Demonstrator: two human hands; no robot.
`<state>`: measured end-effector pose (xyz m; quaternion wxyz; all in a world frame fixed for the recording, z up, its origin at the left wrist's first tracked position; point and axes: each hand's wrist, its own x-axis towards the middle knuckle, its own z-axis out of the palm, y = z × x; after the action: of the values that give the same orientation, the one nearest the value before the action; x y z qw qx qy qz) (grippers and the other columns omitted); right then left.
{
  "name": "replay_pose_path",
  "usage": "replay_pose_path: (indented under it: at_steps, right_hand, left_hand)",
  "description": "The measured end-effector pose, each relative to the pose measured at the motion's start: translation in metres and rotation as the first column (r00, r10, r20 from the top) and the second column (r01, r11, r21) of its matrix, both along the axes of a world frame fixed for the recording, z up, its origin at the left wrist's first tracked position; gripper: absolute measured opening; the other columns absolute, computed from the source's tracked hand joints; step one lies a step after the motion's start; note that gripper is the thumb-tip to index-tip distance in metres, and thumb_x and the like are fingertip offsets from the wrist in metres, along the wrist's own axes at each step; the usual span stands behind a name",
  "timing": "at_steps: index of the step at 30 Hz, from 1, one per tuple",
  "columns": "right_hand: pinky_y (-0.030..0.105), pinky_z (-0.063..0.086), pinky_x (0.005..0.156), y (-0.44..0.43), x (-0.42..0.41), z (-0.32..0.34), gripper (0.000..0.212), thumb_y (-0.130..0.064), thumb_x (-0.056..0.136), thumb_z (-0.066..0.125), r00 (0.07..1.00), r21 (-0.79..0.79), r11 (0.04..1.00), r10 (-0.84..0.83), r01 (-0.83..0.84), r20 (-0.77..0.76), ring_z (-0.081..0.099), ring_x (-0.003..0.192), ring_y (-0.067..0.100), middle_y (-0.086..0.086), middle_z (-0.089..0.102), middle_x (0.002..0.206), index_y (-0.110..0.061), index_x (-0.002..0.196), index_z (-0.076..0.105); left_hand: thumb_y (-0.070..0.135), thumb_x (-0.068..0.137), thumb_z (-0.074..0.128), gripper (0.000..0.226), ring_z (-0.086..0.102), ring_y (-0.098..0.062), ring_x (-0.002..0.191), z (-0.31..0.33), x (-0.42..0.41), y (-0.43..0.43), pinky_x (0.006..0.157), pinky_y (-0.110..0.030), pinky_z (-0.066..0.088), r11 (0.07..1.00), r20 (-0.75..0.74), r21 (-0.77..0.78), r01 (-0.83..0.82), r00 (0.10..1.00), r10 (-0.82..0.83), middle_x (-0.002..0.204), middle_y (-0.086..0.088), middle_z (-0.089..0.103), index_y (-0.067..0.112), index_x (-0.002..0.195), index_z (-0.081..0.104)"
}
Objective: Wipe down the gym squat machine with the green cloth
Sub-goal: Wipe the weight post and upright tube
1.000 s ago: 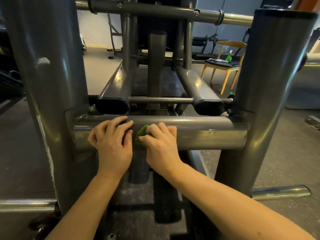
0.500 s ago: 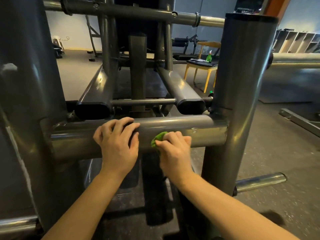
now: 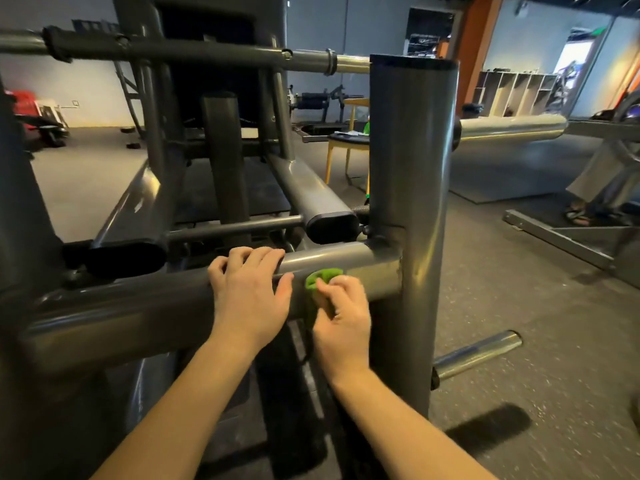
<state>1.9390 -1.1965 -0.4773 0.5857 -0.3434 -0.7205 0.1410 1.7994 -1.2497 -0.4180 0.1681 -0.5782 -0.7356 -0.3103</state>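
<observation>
The grey squat machine fills the view, with a thick horizontal crossbar [image 3: 138, 310] joined to an upright post [image 3: 410, 188] on the right. My right hand [image 3: 343, 313] grips a bunched green cloth [image 3: 320, 277] against the front of the crossbar, close to the post joint. Most of the cloth is hidden under my fingers. My left hand [image 3: 251, 289] rests on the crossbar just left of the cloth, fingers curled over its top.
Two padded arms [image 3: 311, 195] and a thin rod run behind the crossbar. A chrome peg [image 3: 478, 353] sticks out low on the right. A yellow chair [image 3: 346, 147] with a green spray bottle stands behind. A person's sandalled feet [image 3: 578, 214] stand far right.
My right hand has slid the green cloth rightward along the crossbar toward the upright post. The left hand followed along the bar, and my view turned to the right.
</observation>
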Motion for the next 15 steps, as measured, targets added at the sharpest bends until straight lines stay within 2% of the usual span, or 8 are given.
replay_pose_path:
  at_steps: [2, 3, 5, 8, 10, 13, 15]
  right_hand:
    - [0.030, 0.054, 0.091, -0.003, 0.007, 0.002, 0.021, 0.002, 0.088, 0.069, 0.988, -0.006, 0.990, 0.138, -0.138, 0.068, 0.060, 0.102, 0.011, -0.002, 0.063, 0.106, -0.007, 0.105, 0.075]
    - [0.031, 0.055, 0.090, 0.006, 0.016, 0.007, 0.021, 0.001, 0.087, 0.069, 0.985, 0.000, 0.988, 0.154, -0.155, 0.083, 0.061, 0.100, 0.011, -0.002, 0.063, 0.105, -0.008, 0.105, 0.075]
    - [0.031, 0.055, 0.088, 0.029, 0.035, 0.019, 0.021, 0.002, 0.085, 0.070, 0.998, 0.022, 0.998, 0.056, -0.056, 0.027, 0.063, 0.096, 0.011, -0.002, 0.064, 0.100, -0.007, 0.102, 0.076]
    - [0.032, 0.054, 0.087, 0.037, 0.033, 0.022, 0.020, 0.004, 0.086, 0.070, 0.977, -0.061, 0.987, -0.153, 0.146, -0.150, 0.063, 0.092, 0.009, 0.000, 0.065, 0.097, -0.006, 0.102, 0.077]
    - [0.033, 0.054, 0.088, 0.016, 0.008, 0.018, 0.019, 0.004, 0.087, 0.069, 0.978, -0.054, 0.993, -0.115, 0.107, -0.175, 0.063, 0.092, 0.012, 0.003, 0.065, 0.097, -0.004, 0.103, 0.076]
    - [0.031, 0.055, 0.086, -0.004, -0.004, 0.013, 0.015, -0.002, 0.091, 0.068, 0.992, 0.007, 0.992, 0.130, -0.130, 0.003, 0.062, 0.091, 0.012, 0.003, 0.063, 0.099, -0.003, 0.104, 0.074]
    - [0.032, 0.055, 0.083, 0.011, 0.014, 0.019, 0.016, -0.004, 0.090, 0.069, 0.986, 0.017, 0.990, 0.141, -0.143, 0.087, 0.062, 0.089, 0.012, 0.001, 0.062, 0.097, -0.005, 0.104, 0.075]
  left_hand:
    - [0.042, 0.096, 0.060, 0.038, 0.040, -0.015, 0.125, 0.003, -0.001, 0.001, 0.105, -0.041, 0.020, 1.000, 0.036, -0.002, 0.003, 0.999, -0.003, 0.130, 0.012, 0.060, 0.032, 0.132, 0.060]
    - [0.042, 0.095, 0.061, 0.037, 0.039, -0.015, 0.124, 0.004, 0.000, 0.001, 0.105, -0.041, 0.020, 1.000, 0.050, 0.002, 0.003, 0.999, -0.003, 0.127, 0.013, 0.060, 0.032, 0.131, 0.060]
    - [0.041, 0.094, 0.062, 0.036, 0.039, -0.015, 0.121, 0.006, 0.002, 0.002, 0.105, -0.041, 0.021, 1.000, 0.055, 0.008, -0.001, 0.998, 0.000, 0.122, 0.013, 0.059, 0.031, 0.129, 0.061]
    - [0.040, 0.093, 0.063, 0.035, 0.041, -0.016, 0.119, 0.007, 0.005, 0.003, 0.105, -0.043, 0.022, 1.000, 0.067, 0.012, -0.015, 0.998, 0.014, 0.118, 0.012, 0.059, 0.030, 0.127, 0.062]
    - [0.040, 0.094, 0.062, 0.035, 0.040, -0.016, 0.119, 0.007, 0.003, 0.003, 0.105, -0.043, 0.022, 1.000, 0.076, 0.009, -0.009, 0.997, 0.008, 0.118, 0.013, 0.058, 0.031, 0.127, 0.061]
    - [0.040, 0.095, 0.062, 0.036, 0.039, -0.016, 0.119, 0.008, 0.000, 0.002, 0.104, -0.042, 0.022, 1.000, 0.085, -0.008, 0.004, 0.996, -0.004, 0.119, 0.013, 0.057, 0.033, 0.130, 0.060]
    - [0.039, 0.095, 0.063, 0.036, 0.039, -0.017, 0.119, 0.008, 0.000, 0.001, 0.104, -0.041, 0.022, 1.000, 0.092, -0.008, 0.006, 0.996, -0.006, 0.119, 0.013, 0.058, 0.032, 0.130, 0.061]
